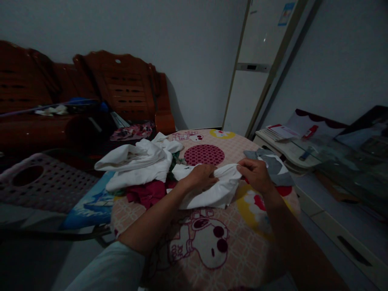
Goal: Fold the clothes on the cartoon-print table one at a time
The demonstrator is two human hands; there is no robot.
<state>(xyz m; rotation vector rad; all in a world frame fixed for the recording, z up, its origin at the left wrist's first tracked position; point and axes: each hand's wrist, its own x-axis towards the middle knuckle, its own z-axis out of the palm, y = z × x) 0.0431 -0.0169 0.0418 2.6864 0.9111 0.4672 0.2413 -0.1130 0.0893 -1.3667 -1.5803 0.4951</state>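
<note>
A crumpled white garment (pixel 212 197) lies across the middle of the round table, under both my hands. My left hand (pixel 201 178) is on its left part, the fingers curled into the cloth; the fingertips are partly hidden in folds. At its upper right corner, my right hand (pixel 254 173) pinches the edge between thumb and fingers. To the left is a heap of white clothing (pixel 142 161), with a dark red garment (pixel 148 193) beneath it. A grey garment with a white patch (pixel 274 167) lies just beyond my right hand.
The table (pixel 254 250) has a patterned cloth with cartoon dogs. Wooden chairs (pixel 121 85) stand behind on the left, near a woven-back chair (pixel 54 182) and a blue printed cushion (pixel 91 206). On the right is a cabinet (pixel 321 214) with papers (pixel 280 132); a tall white unit (pixel 251 81) stands behind.
</note>
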